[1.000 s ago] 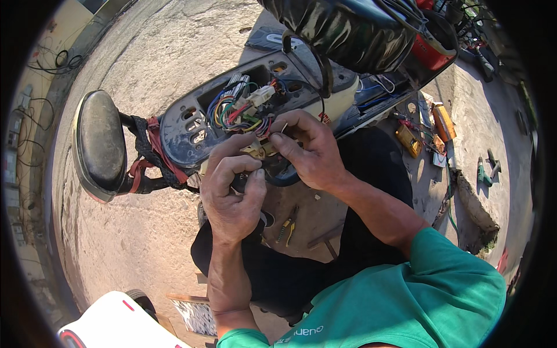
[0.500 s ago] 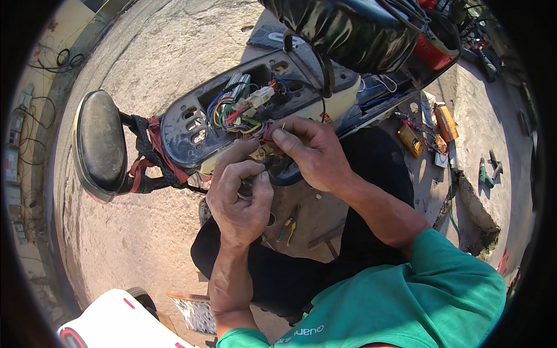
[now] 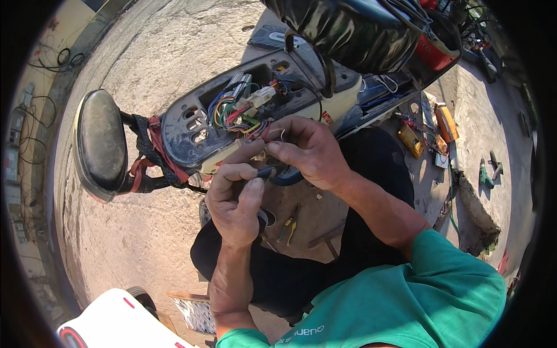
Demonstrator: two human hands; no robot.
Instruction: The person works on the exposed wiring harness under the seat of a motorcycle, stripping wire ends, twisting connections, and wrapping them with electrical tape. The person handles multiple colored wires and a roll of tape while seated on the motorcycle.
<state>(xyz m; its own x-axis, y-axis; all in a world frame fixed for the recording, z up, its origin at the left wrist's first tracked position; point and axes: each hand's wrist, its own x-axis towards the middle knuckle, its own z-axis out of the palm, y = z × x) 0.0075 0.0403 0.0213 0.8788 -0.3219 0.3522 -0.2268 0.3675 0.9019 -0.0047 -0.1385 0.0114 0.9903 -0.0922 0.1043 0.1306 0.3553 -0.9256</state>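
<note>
Colored wires [image 3: 235, 110] with a white plug connector [image 3: 261, 97] spill from the opening in the scooter's dusty dark seat base [image 3: 180, 145]. Close to the near edge of that base, my right hand [image 3: 310, 152] pinches thin wires [image 3: 272, 134] between thumb and fingers. Just left of and below it, my left hand [image 3: 235, 200] grips a small dark piece [image 3: 266, 172] between thumb and forefinger; its exact kind is unclear. Both hands are close together, and the wire ends between them are partly hidden by my fingers.
A padded backrest [image 3: 101, 142] is tied on at left, and the black seat [image 3: 354, 35] is tipped up at the back. Yellow-handled pliers [image 3: 288, 226] lie on the ground below my hands. A yellow meter [image 3: 410, 141] and a green tool [image 3: 485, 174] lie to the right.
My left hand has shifted slightly, its thumb lowering away from the fingers, so the small dark piece now shows. My right hand stays at the wires, its fingers moving a little.
</note>
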